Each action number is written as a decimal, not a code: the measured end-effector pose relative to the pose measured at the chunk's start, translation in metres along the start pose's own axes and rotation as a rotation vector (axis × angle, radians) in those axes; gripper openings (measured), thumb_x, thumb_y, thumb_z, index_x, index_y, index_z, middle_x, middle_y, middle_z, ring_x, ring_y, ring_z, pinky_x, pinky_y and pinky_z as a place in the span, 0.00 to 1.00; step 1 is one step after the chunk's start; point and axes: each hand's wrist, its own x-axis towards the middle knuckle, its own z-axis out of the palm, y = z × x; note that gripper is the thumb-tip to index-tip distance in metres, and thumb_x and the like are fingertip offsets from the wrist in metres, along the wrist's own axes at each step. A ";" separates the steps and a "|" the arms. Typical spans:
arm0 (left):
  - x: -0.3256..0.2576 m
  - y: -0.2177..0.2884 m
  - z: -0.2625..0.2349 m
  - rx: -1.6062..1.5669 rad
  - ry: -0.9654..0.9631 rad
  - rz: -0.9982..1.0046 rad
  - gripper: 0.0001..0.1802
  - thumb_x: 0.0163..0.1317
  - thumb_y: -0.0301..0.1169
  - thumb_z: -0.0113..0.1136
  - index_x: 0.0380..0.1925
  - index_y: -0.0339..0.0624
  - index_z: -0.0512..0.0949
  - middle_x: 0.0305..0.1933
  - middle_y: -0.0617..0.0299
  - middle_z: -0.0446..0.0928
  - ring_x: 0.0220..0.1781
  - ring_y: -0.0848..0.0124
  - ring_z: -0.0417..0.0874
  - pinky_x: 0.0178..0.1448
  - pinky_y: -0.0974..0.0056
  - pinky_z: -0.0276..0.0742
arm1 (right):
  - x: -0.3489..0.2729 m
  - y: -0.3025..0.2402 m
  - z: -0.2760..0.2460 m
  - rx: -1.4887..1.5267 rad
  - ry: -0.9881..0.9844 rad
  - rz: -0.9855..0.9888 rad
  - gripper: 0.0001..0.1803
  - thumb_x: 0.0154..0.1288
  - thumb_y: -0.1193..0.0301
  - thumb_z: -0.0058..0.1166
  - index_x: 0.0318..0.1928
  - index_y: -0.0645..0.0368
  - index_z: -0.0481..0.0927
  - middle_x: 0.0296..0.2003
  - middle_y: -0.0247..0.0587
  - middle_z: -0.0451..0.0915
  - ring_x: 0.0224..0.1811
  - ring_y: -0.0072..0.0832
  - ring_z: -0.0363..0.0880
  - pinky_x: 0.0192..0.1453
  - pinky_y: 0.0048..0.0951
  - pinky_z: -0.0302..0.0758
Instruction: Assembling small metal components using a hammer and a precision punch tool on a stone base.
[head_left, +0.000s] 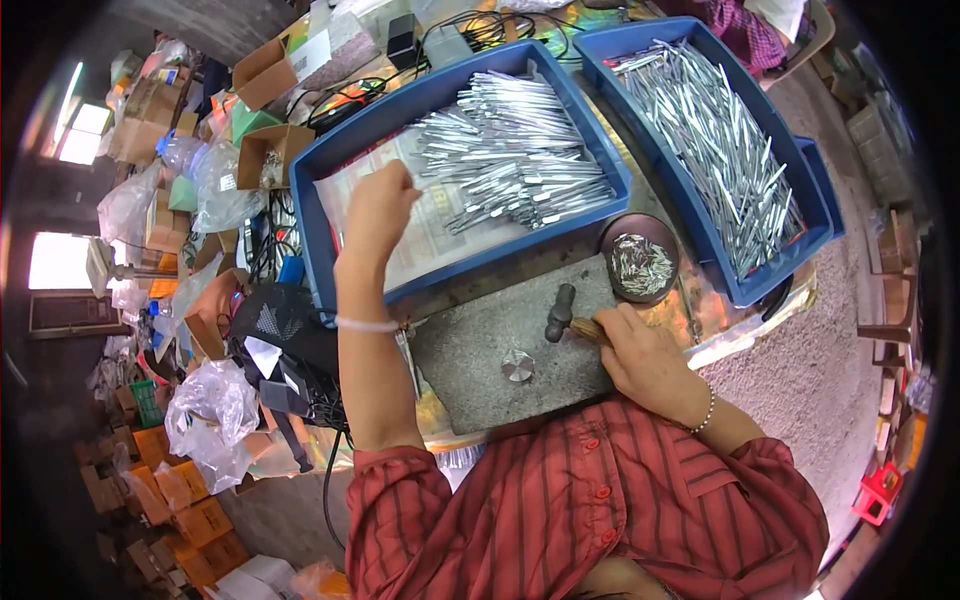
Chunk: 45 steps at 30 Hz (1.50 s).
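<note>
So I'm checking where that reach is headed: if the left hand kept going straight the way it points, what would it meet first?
Most likely the pile of silver metal rods in the nearer blue tray. The left hand is raised over that tray's clear plastic sheet, pointing toward the rods; its height above them is hard to judge.

I am seeing my left hand point(378, 205) reaching into the near blue tray point(318, 262) of metal rods point(510, 150), while my right hand point(643, 352) is gripping a hammer point(563, 318) on the grey slab point(480, 345).
</note>
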 end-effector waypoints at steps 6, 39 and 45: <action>-0.083 0.085 -0.082 -0.263 0.356 -0.070 0.04 0.57 0.23 0.56 0.31 0.33 0.74 0.24 0.60 0.74 0.27 0.77 0.74 0.33 0.72 0.70 | -0.007 0.036 0.000 0.218 0.176 0.097 0.11 0.54 0.79 0.45 0.40 0.62 0.67 0.29 0.50 0.72 0.29 0.44 0.72 0.33 0.36 0.68; -0.203 0.086 0.016 -0.573 0.119 -0.223 0.06 0.60 0.25 0.53 0.34 0.35 0.76 0.32 0.57 0.77 0.31 0.72 0.76 0.35 0.73 0.69 | 0.032 0.096 -0.019 0.347 0.359 0.344 0.08 0.55 0.73 0.53 0.28 0.67 0.71 0.18 0.37 0.69 0.19 0.22 0.64 0.23 0.26 0.60; -0.207 0.101 0.009 -1.204 0.157 -0.424 0.09 0.64 0.30 0.51 0.40 0.34 0.71 0.36 0.54 0.78 0.30 0.75 0.76 0.36 0.72 0.72 | 0.024 0.037 -0.029 0.910 0.247 0.442 0.11 0.55 0.77 0.56 0.40 0.65 0.74 0.25 0.27 0.73 0.16 0.08 0.61 0.17 0.12 0.53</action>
